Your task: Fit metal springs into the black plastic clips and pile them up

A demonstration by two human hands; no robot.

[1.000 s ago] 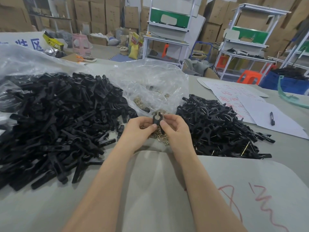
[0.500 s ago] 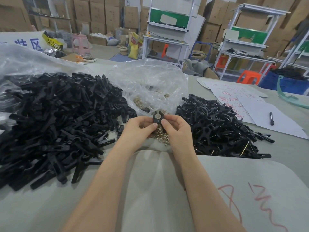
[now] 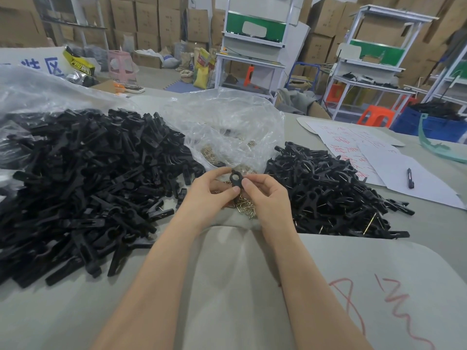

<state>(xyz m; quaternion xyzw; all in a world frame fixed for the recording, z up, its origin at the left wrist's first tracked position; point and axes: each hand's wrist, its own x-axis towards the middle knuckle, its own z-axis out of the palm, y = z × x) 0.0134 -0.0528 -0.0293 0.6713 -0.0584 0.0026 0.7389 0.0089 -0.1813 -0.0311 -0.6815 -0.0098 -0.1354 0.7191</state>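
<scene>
Over at the left edge of the table there's a huge heap of bare black clips, spilling out of a crumpled clear bag towards the near-left corner. Next to it, abt mid-table towards the far edge, a 2nd bag sits open w/ brass-coloured springs inside. A little scatter of loose springs lies on the surface right in front of it.

Both hands are up over that scatter. Left hand: fingers curled, thumb and fingertips pinching one black clip from its left side. Right hand: same deal, thumb + forefinger curled in and pinching it from the right, other fingers tucked. Its ring end points up (can't tell if a spring is in it, the fingers cover the lower part).

Right of the hands is a smaller pile of clips w/ spring wires poking out, just beside the loose springs. Further right, towards the far-right corner, there are white sheets of paper w/ red writing and a pen lying on them. The near-right corner has red scribbles on the surface.
</scene>
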